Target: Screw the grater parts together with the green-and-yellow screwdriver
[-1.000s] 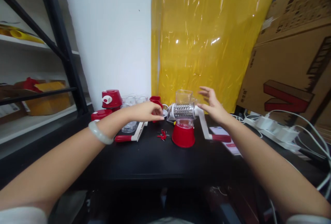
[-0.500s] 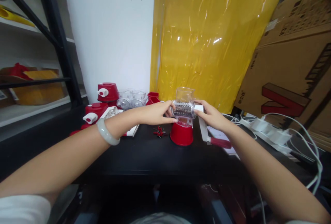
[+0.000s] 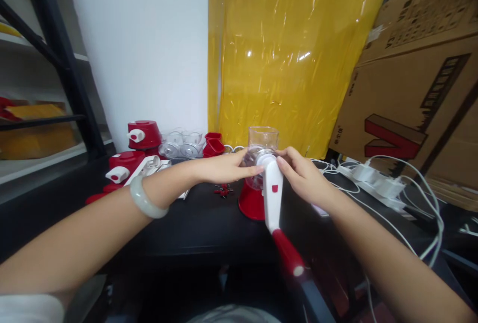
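Observation:
A rotary grater stands on the black table: red base, clear hopper, and a white crank handle with a red grip pointing toward me. My left hand, a pale bangle on its wrist, presses its fingers against the left side of the grater body. My right hand is closed around the hub end of the crank handle. The metal drum is hidden behind the handle and fingers.
Red lids and clear cups sit at the back left, small red pieces beside the grater. A power strip with white cables lies at right, below a cardboard box. Yellow film hangs behind; a black shelf frame stands left.
Both hands closed in on the grater. It has been turned, so the crank handle swung from pointing right to pointing toward me.

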`<action>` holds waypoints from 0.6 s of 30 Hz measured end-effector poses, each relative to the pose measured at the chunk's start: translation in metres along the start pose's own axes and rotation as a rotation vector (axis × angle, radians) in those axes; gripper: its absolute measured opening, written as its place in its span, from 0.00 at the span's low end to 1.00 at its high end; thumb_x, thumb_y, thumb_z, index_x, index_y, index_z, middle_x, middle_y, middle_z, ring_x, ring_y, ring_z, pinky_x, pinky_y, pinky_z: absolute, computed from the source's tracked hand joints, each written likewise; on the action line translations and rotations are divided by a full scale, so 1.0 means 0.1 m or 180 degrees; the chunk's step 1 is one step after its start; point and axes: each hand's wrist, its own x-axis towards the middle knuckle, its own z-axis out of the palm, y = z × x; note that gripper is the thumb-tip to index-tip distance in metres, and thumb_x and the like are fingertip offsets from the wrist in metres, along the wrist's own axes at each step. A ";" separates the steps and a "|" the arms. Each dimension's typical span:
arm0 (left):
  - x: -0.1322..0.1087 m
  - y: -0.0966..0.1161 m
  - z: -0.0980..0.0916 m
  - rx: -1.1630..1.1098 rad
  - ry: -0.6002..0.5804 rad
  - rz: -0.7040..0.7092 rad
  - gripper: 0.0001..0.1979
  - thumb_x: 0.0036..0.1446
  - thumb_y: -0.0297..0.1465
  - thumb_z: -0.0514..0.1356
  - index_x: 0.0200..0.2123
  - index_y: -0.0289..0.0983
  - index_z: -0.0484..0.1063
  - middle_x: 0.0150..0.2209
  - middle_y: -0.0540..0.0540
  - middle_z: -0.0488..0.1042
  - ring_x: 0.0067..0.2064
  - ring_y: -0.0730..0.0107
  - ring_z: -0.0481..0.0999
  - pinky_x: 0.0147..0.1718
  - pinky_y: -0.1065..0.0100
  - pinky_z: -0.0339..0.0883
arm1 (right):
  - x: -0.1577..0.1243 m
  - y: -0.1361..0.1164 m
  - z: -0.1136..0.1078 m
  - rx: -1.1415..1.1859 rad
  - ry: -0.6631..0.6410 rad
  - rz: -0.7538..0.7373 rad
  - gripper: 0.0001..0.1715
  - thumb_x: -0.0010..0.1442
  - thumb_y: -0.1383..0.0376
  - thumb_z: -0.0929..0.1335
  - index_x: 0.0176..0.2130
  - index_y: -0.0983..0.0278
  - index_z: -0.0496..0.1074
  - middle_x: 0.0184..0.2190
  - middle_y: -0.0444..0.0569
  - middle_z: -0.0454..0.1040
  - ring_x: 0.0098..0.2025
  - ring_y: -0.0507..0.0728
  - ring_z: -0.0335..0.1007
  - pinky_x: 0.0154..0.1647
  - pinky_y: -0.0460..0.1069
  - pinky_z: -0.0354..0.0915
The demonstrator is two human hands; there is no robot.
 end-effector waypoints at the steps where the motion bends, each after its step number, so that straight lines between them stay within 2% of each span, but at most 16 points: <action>1: 0.03 0.02 -0.01 0.0002 -0.0032 0.0063 0.34 0.65 0.52 0.52 0.66 0.37 0.60 0.58 0.38 0.74 0.57 0.55 0.73 0.52 0.63 0.67 | -0.03 -0.04 0.04 0.0022 -0.0010 0.0029 0.23 0.69 0.49 0.61 0.53 0.61 0.70 0.48 0.56 0.80 0.47 0.64 0.79 0.49 0.60 0.73; 3: 0.11 0.02 -0.05 -0.0003 -0.0092 0.0196 0.31 0.66 0.51 0.52 0.63 0.36 0.64 0.54 0.39 0.76 0.55 0.55 0.73 0.52 0.62 0.67 | -0.10 -0.11 0.17 0.0011 0.0008 0.0029 0.27 0.69 0.50 0.61 0.60 0.62 0.65 0.56 0.61 0.76 0.56 0.67 0.75 0.56 0.64 0.70; 4: 0.14 0.00 -0.07 -0.0018 -0.0141 0.0221 0.31 0.66 0.51 0.51 0.61 0.36 0.67 0.53 0.39 0.77 0.54 0.55 0.74 0.52 0.62 0.68 | -0.13 -0.15 0.25 -0.0029 0.0025 -0.0025 0.31 0.69 0.51 0.62 0.64 0.63 0.61 0.61 0.62 0.71 0.63 0.69 0.69 0.61 0.66 0.66; 6: 0.20 -0.05 -0.11 -0.0094 -0.0229 0.0172 0.30 0.65 0.51 0.52 0.58 0.35 0.69 0.51 0.39 0.78 0.53 0.55 0.75 0.50 0.62 0.69 | -0.20 -0.20 0.41 -0.0126 0.0017 -0.0126 0.42 0.67 0.51 0.64 0.71 0.63 0.50 0.71 0.64 0.55 0.74 0.70 0.48 0.69 0.69 0.55; 8: 0.24 -0.13 -0.15 -0.0138 -0.0218 0.0048 0.30 0.63 0.50 0.54 0.60 0.36 0.68 0.53 0.39 0.77 0.55 0.55 0.74 0.50 0.64 0.69 | -0.25 -0.23 0.57 -0.0116 -0.0015 -0.0202 0.48 0.66 0.52 0.64 0.74 0.62 0.39 0.75 0.62 0.43 0.77 0.70 0.32 0.71 0.71 0.47; 10: 0.26 -0.24 -0.19 0.0007 -0.0074 -0.0179 0.33 0.59 0.48 0.58 0.63 0.37 0.64 0.57 0.38 0.74 0.57 0.55 0.73 0.51 0.64 0.69 | -0.28 -0.22 0.70 -0.0008 -0.0074 -0.0269 0.51 0.66 0.53 0.64 0.75 0.60 0.33 0.76 0.60 0.36 0.77 0.69 0.24 0.72 0.72 0.42; 12: 0.27 -0.36 -0.23 0.0202 0.0091 -0.0544 0.37 0.56 0.46 0.60 0.64 0.35 0.61 0.59 0.35 0.72 0.58 0.54 0.72 0.50 0.65 0.69 | -0.24 -0.15 0.77 0.0204 0.0049 -0.0264 0.52 0.66 0.53 0.64 0.75 0.58 0.32 0.76 0.59 0.33 0.77 0.67 0.23 0.72 0.72 0.39; 14: 0.26 -0.49 -0.27 0.0212 0.0132 -0.0696 0.38 0.55 0.44 0.60 0.65 0.35 0.58 0.60 0.33 0.70 0.57 0.54 0.72 0.50 0.65 0.70 | -0.14 -0.03 0.81 0.0503 0.0503 -0.0097 0.52 0.64 0.51 0.66 0.74 0.58 0.36 0.76 0.59 0.36 0.77 0.67 0.27 0.73 0.71 0.39; 16: 0.23 -0.60 -0.31 0.0140 0.0096 -0.0578 0.35 0.56 0.42 0.60 0.64 0.37 0.60 0.58 0.34 0.72 0.56 0.55 0.73 0.50 0.64 0.70 | 0.02 0.13 0.82 0.0880 0.1095 0.0233 0.49 0.62 0.50 0.67 0.72 0.61 0.44 0.74 0.62 0.44 0.76 0.66 0.38 0.73 0.68 0.43; 18: 0.19 -0.68 -0.35 0.0021 0.0111 -0.0349 0.31 0.56 0.41 0.61 0.62 0.39 0.63 0.56 0.36 0.74 0.56 0.56 0.73 0.52 0.63 0.69 | 0.20 0.29 0.81 0.1429 0.1321 0.0707 0.43 0.60 0.47 0.68 0.67 0.62 0.55 0.69 0.63 0.57 0.71 0.65 0.54 0.70 0.65 0.53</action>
